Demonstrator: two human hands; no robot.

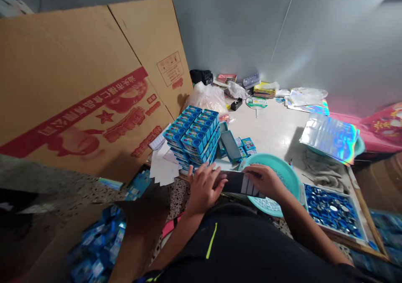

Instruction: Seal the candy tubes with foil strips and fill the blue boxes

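Note:
Both my hands hold a flat dark strip with white cards [240, 183] over the near rim of a teal basin [285, 173]. My left hand [202, 187] has its fingers curled on the strip's left end. My right hand [264, 179] is closed on its right end. Just beyond my left hand stands a stack of small blue boxes [194, 134], and loose blue boxes [246, 145] lie by an open teal tray [230, 145].
A big cardboard carton [84, 86] leans at the left. White paper slips [163, 165] lie below the stack. A tray of blue caps [333, 209] sits at the right, holographic sheets [329, 136] behind it. Bags and clutter line the far wall. Blue boxes fill a carton [97, 249] by my knee.

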